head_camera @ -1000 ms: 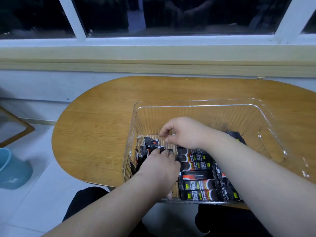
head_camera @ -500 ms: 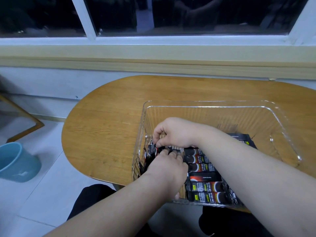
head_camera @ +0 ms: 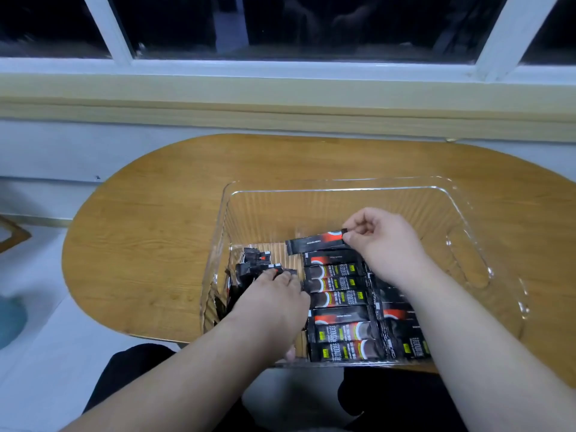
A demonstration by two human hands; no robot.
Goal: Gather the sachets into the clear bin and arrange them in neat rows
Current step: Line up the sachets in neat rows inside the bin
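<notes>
The right hand (head_camera: 383, 241) pinches a sachet (head_camera: 316, 243) by its end inside the bin (head_camera: 343, 189), while the left hand (head_camera: 274, 299) rests flat on loose sachets (head_camera: 254, 265).

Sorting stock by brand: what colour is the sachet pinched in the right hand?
The sachet is black with a red patch near the right hand; head view.

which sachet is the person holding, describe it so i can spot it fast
On the wooden table sits a clear bin with a row of sachets lying flat inside. At the row's far end, the held sachet is the only one pinched at one end by the right grip, and it is slightly tilted.
</notes>
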